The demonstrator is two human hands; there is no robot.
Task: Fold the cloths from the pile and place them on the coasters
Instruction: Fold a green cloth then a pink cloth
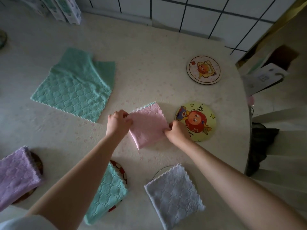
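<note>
1. At the middle of the table (149, 63), the left hand (118, 121) pinches the left corner of a folded pink cloth (147, 127), fingers curled onto the fabric.
2. On the other side, the right hand (175, 130) pinches the cloth's right corner in the same way, so both hands grip this 1 cloth between them.
3. Folded into a small square, the pink cloth sits turned like a diamond, with a thin green edge showing along its far corner. Whether its near part rests fully on the table cannot be told.
4. Just right of it lies a yellow coaster (197, 120) with a cartoon figure. It has no cloth on it, and the right hand overlaps its left rim.
5. Farther back and to the right lies a cream coaster (204, 70), also uncovered and well apart from the hands.
6. Back and to the left lies the pile of green cloths (74, 90), spread flat, with 2 layers showing.
7. Near the person there are 3 folded cloths on coasters: a purple cloth (16, 173) on a dark coaster (39, 163) at the left, a green cloth (108, 191) on a red-and-white coaster (122, 171) under the left forearm, and a pale grey cloth (174, 193) on a coaster showing only a thin rim (162, 169).
8. At the far left corner stand patterned boxes (66, 9), against a tiled wall (199, 12).
9. Beyond the table's right edge sits an open cardboard box (265, 75).
</note>
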